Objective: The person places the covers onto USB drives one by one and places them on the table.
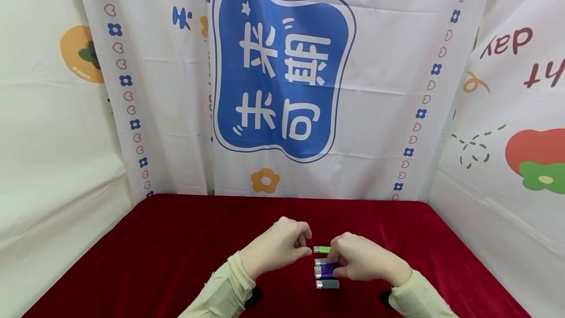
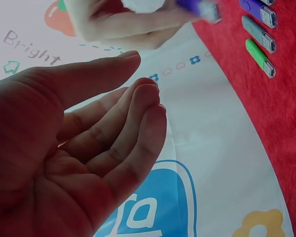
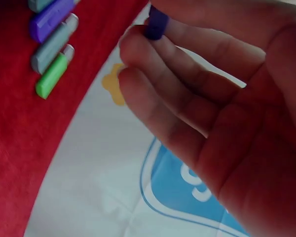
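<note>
My right hand pinches a purple USB flash drive between thumb and fingers, above the row on the cloth. In the left wrist view, that drive's metal plug end looks blurred. A green USB flash drive, a grey one, a purple one and another grey one lie side by side below it. In the head view the held drive and the purple one below it overlap and are hard to separate. To the left of the row, my left hand hovers with loosely bent fingers, holding nothing.
Dark red cloth covers the table. White printed curtains stand along its back and both sides. A dark band or strap shows under each wrist in the head view.
</note>
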A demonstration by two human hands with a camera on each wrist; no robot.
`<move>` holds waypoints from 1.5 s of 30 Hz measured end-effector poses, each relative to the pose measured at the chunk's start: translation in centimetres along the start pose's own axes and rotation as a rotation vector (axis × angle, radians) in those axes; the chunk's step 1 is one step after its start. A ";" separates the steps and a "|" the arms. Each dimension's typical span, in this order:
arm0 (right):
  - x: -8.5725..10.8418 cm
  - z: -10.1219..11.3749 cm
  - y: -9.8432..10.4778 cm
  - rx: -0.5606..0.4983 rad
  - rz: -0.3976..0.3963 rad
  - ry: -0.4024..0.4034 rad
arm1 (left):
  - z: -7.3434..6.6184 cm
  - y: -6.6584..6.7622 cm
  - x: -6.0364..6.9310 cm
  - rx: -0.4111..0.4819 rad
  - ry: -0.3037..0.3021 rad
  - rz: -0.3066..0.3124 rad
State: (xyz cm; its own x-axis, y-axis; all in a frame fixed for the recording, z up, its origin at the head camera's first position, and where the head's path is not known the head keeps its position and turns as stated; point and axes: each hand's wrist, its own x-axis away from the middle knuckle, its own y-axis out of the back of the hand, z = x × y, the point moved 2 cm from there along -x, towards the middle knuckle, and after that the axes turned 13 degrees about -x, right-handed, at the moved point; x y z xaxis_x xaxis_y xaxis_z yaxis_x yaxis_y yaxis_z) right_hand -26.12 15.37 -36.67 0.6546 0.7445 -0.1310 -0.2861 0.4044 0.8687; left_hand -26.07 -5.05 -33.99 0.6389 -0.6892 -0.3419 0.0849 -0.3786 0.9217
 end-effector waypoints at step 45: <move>-0.4 0.0 -3.4 0.036 0.158 -0.102 | -0.1 -0.4 0.2 -0.016 -0.004 0.031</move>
State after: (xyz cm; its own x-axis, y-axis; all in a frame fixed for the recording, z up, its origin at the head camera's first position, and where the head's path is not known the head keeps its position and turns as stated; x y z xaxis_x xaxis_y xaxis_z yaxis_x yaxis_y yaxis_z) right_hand -25.42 13.68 -39.59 0.6719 0.7385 0.0560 -0.3669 0.2662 0.8914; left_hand -25.89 -5.00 -34.41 0.6385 -0.7028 -0.3138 0.0774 -0.3470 0.9347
